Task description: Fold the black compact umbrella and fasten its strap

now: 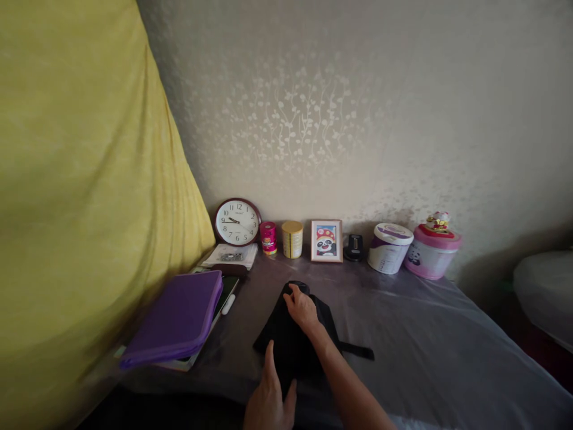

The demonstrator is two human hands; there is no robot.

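A black cloth item (286, 352) lies spread on the table, wide at the near side and bunched at its far end. I cannot make out exactly what it is. From its right side a black strap (358, 350) sticks out. My right hand (301, 307) reaches over it, fingers bent and closed on the bunched far end; the fingertips are partly hidden. Low in the view, my left hand (270, 397) is at the near edge of the cloth, thumb and fingers apart, holding nothing that I can see.
A purple zip folder (174, 316) rests on books at the left, beside a yellow curtain (89, 179). Along the wall stand a round clock (237, 222), a pink can (268, 237), a yellow can (292, 239), a panda picture frame (326, 241) and two tubs (389, 251).
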